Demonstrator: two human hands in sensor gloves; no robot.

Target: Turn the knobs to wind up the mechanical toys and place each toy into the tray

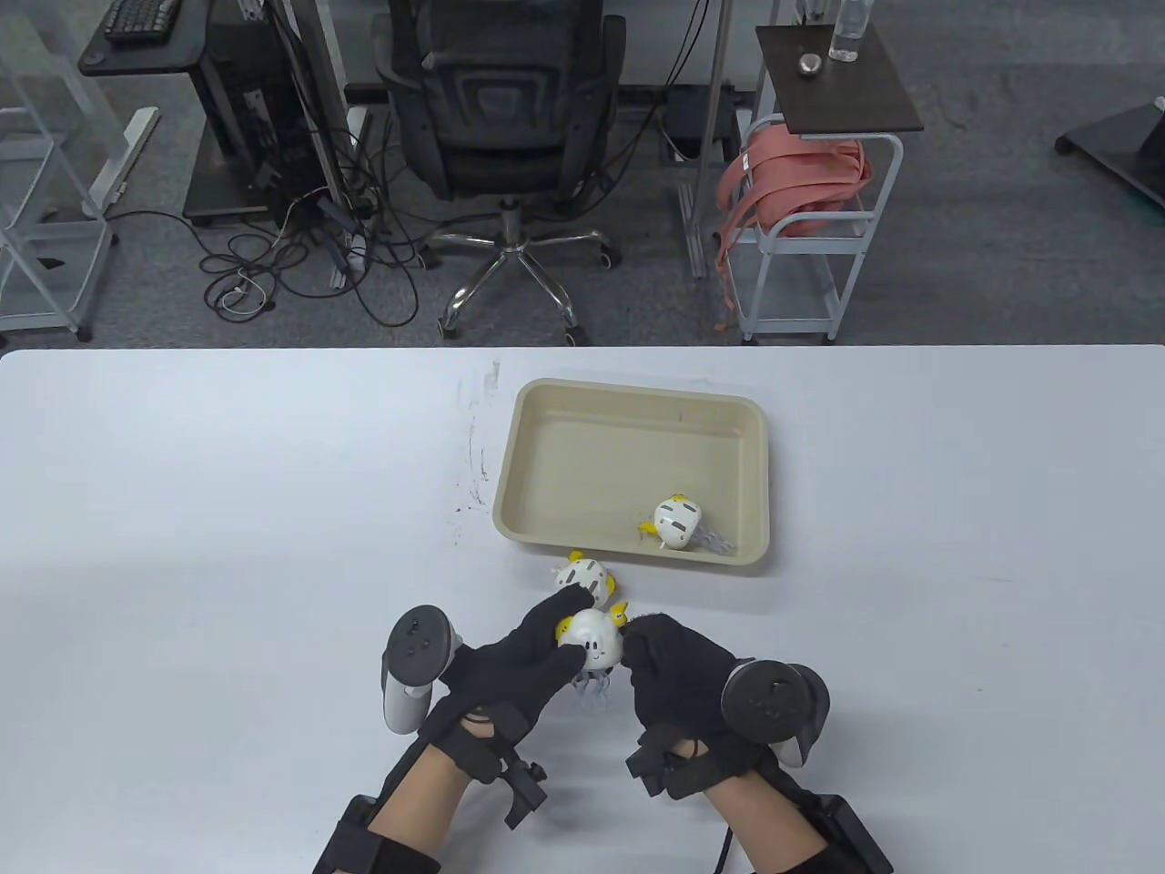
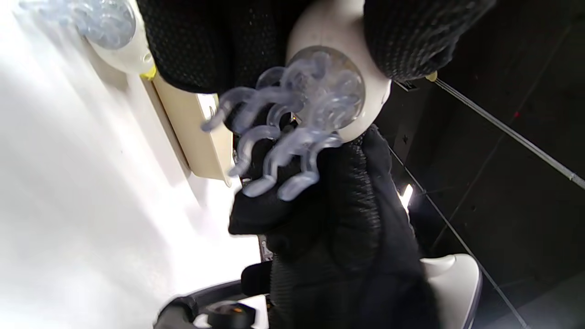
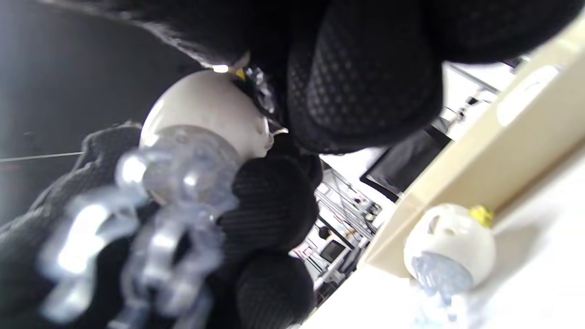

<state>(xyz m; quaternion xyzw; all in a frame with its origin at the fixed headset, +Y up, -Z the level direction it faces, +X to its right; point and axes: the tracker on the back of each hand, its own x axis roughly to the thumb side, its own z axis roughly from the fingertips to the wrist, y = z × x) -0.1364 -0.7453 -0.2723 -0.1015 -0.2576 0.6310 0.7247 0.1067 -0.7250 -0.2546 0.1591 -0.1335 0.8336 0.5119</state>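
1. Both black-gloved hands meet at the near middle of the white table (image 1: pixel 227 510), clamped on one white dome-shaped wind-up toy with clear plastic tentacles (image 1: pixel 592 642), held just above the surface.
2. The left hand (image 1: pixel 523 660) wraps the toy's left side, fingers curled over its top.
3. The right hand (image 1: pixel 673 678) grips its right side by the yellow knob (image 1: pixel 620 613); how the fingertips lie there is hidden.
4. A second matching toy (image 1: pixel 582 575) sits on the table just beyond the hands, beside the near wall of the beige rectangular plastic tray (image 1: pixel 637 393).
5. A third matching toy (image 1: pixel 678 523) lies in the tray's near right corner.
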